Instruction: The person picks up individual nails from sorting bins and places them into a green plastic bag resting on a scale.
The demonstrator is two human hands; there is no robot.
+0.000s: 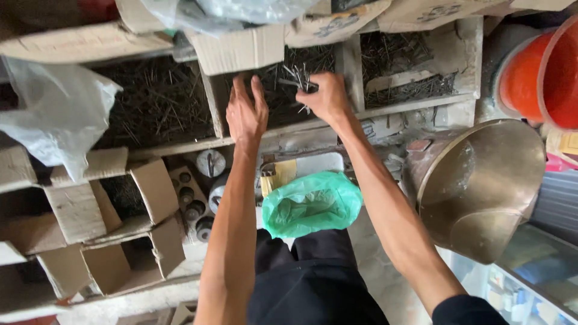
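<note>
Both my arms reach forward into a wooden bin [283, 129] full of dark metal nails [283, 99]. My right hand [325, 96] is closed around a bunch of nails [299, 78], lifted a little above the heap. My left hand [245, 111] lies flat, fingers spread, on the nails at the bin's left side by the wooden divider [215, 105]. A green plastic bag [312, 203] sits crumpled in my lap between my forearms.
More nail bins lie left [153, 102] and right [409, 66]. Open cardboard boxes [114, 241] stack at lower left. A clear plastic bag [57, 114] hangs at left. A brass scale pan [481, 186] and orange buckets [539, 75] stand at right.
</note>
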